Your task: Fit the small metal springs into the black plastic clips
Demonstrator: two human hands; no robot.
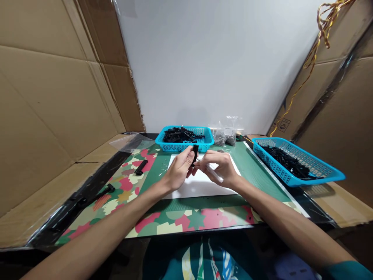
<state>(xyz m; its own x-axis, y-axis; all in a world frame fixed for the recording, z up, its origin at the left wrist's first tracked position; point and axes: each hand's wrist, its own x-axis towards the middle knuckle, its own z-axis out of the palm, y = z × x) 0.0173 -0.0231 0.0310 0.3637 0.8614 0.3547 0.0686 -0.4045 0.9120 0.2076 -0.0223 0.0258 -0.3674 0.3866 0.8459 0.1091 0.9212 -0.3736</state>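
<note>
My left hand (181, 168) is closed on a small black bar-shaped part (195, 154), held upright above a white sheet (189, 188). In my right hand (219, 167) is a slim tool with a whitish, see-through handle (215, 173), gripped like a pen. Its front end points at the lower side of the black part; my fingers hide the tip, so I cannot tell whether the two touch. The sheet lies on a green mat (163, 203).
A blue basket (166, 147) of black parts stands behind my hands, another blue basket (294, 181) at right. Clear bags (225, 138) of small metallic pieces lie at the back. Loose black parts (141, 167) rest at left. Cardboard walls (52, 97) flank the table.
</note>
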